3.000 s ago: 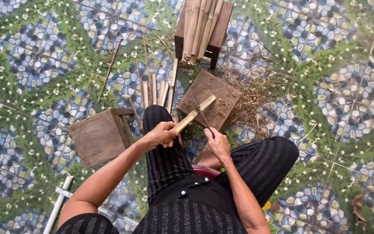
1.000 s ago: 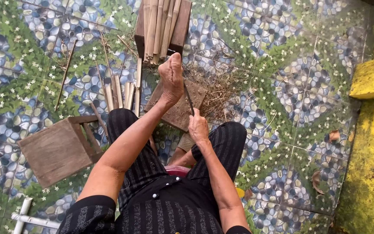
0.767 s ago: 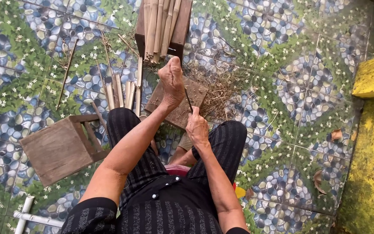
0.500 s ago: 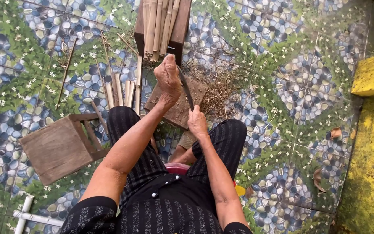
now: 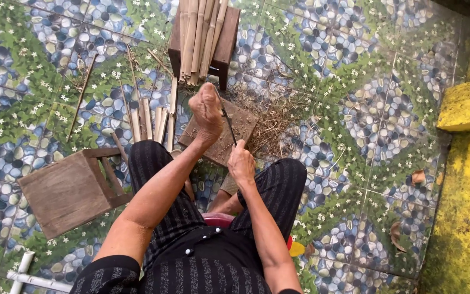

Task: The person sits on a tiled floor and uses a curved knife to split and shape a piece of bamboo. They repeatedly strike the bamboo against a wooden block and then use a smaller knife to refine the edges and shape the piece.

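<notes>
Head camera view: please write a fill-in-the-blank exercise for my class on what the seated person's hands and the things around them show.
1. The right hand grips a dark, thin ____.
2. A bundle of bamboo strips lies on a small wooden ____.
3. The overturned wooden stool lies by the person's ____ leg.
4. The left hand is raised above a flat wooden ____.

Missing words: blade; stool; left; board

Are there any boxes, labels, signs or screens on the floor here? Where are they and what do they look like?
No packages, labels, signs or screens show.
Wooden stool: tipped on its side at the left; brown and boxy, but no package.
Wooden board: flat on the tiles under the hands; brown, square, unmarked.
Floor tiles: only a printed pattern of blue pebbles, green leaves and white flowers.
</notes>
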